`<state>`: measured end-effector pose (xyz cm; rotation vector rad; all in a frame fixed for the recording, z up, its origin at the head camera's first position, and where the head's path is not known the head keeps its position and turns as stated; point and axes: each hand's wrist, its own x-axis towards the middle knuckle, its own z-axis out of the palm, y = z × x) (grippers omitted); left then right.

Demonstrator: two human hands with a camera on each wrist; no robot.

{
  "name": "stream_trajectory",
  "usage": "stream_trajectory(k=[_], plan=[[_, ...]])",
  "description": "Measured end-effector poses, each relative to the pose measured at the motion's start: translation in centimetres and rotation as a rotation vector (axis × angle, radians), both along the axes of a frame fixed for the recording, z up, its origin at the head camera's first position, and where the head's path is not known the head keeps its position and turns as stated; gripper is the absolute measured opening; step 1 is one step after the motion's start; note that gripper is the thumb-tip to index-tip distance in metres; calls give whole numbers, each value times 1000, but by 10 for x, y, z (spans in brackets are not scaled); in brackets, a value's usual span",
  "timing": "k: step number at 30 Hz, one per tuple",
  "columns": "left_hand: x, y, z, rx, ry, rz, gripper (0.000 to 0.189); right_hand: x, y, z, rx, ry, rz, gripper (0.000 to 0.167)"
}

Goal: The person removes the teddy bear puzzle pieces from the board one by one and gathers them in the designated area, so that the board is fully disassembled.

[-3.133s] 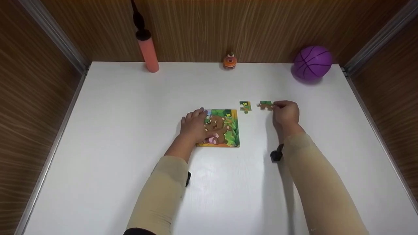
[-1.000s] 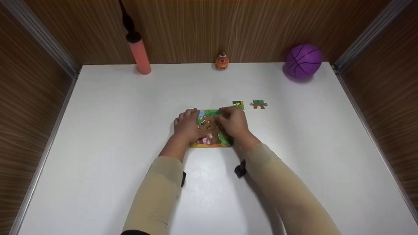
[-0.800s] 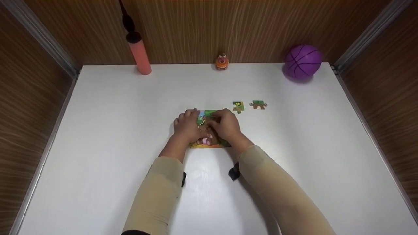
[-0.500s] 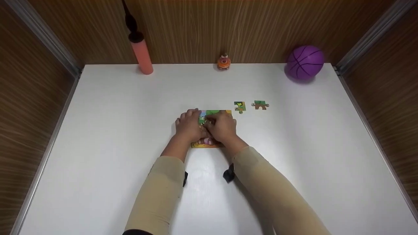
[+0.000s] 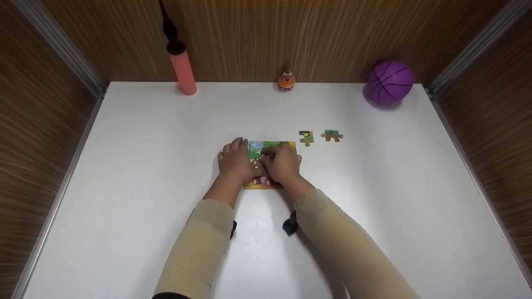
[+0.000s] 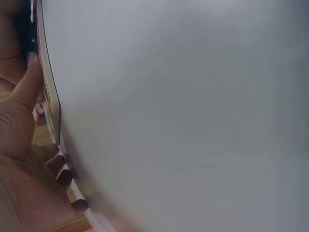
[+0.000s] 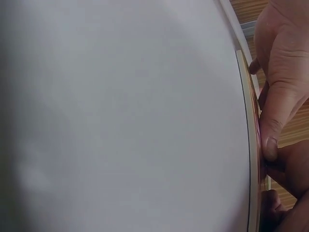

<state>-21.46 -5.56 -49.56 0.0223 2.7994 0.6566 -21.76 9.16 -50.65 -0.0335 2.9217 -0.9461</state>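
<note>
- Left hand [image 5: 235, 162] is resting relaxed on the puzzle [image 5: 256, 150]; slackening could be letting it slide
- Right hand [image 5: 284, 163] is bending over it, its grasp hidden from me

Over the puzzle board [image 5: 254, 149] the way down is largely blocked: the left hand [image 5: 235, 162] covers its left side and the right hand [image 5: 284, 162] most of its right. Between the sleeves, a strip of worktop [image 5: 145, 124] leads up to the board's near edge, narrowed by a black block [image 5: 290, 225] at the right cuff. Broad room lies outside each arm, out to the side panels. A first loose piece [image 5: 309, 137] and a second loose piece [image 5: 331, 133] lie flat, just apart. At the back, wide gaps separate pump [image 5: 183, 70], figurine [image 5: 286, 82] and ball [image 5: 390, 83].
</note>
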Motion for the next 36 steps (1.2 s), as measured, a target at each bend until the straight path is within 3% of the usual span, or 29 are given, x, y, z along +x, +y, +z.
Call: stream_trajectory(k=[13, 25, 36], plan=[[2, -1, 1, 30, -8, 12, 101, -1, 0, -1, -37, 0, -34, 24], [1, 0, 0, 17, 3, 9, 105, 1, 1, -5, -188, 48, -74, 18], [3, -1, 1, 4, 12, -4, 104, 4, 0, -9, -167, 87, -100, 13]])
